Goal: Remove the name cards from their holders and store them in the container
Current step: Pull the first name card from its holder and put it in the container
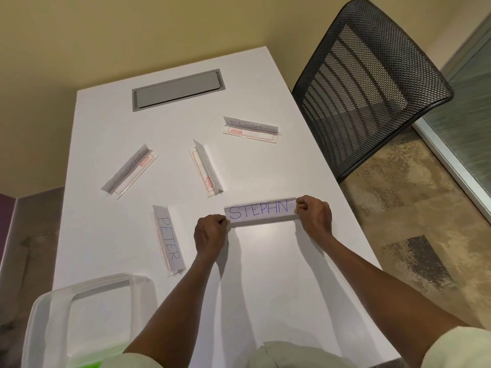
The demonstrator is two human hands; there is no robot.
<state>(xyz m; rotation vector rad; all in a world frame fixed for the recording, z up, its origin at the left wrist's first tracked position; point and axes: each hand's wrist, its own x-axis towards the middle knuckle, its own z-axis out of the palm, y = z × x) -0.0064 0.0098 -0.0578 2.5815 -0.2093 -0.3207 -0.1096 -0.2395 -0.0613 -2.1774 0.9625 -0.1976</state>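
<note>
white table [265, 288] under warm light, beige wall behind, grey recessed cable hatch [177, 89] set into the far end. black mesh chair [372, 83] pushed up to the right edge, patchy brown carpet [414, 221] beneath it.

near the middle of the table, "stephn" name card holder [260, 212] held by both ends, long side facing the camera, blue lettering readable. left hand [210, 233] pinching the left end between thumb and curled fingers; right hand [314, 215] pinching the right end the same way. card apparently inside the clear sleeve; cannot tell whether the holder's base touches the table or hangs just above it.

four more holders resting on the table, none touched. "peter" holder [168, 239] just left of the left hand, lying lengthwise toward the camera. central holder [206, 168] just beyond the held one, angled, red label near its lower end. left holder [130, 171] further left, tilted diagonally, writing too faint to read. far holder [251, 129] toward the right near the chair, lettering faint and unreadable.

clear plastic container [87, 314] at the near left corner of the table, translucent walls, something green at the bottom edge. pale sleeves [457, 349] at the bottom of the view.
</note>
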